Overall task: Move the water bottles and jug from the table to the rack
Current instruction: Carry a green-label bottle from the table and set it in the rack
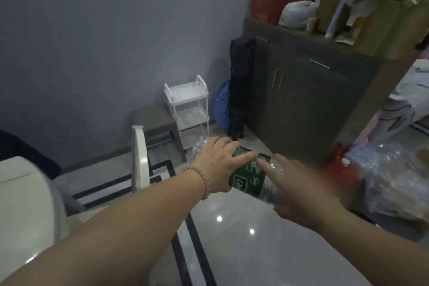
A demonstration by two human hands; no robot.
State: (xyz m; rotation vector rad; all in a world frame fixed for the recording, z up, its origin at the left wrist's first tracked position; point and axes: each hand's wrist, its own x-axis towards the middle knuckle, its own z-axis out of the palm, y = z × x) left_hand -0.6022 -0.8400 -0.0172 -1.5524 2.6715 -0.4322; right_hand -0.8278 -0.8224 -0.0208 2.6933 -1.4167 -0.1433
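Note:
A large clear water bottle (249, 175) with a green label lies tilted in the air between my hands, over the floor. My left hand (217, 165) wraps over its upper part, fingers across the label. My right hand (299, 190) supports the lower end from the right, fingers spread along the side. The white three-tier rack (185, 94) stands against the grey wall beyond the bottle, and its shelves look bare. Its lowest shelf is partly hidden behind the bottle and my left hand.
A grey low stool (155, 121) stands left of the rack. A white chair back (139, 160) and a white table edge (21, 197) are at left. A dark cabinet (301, 100), a black bag (241, 86) and plastic-wrapped items (394, 179) fill the right side.

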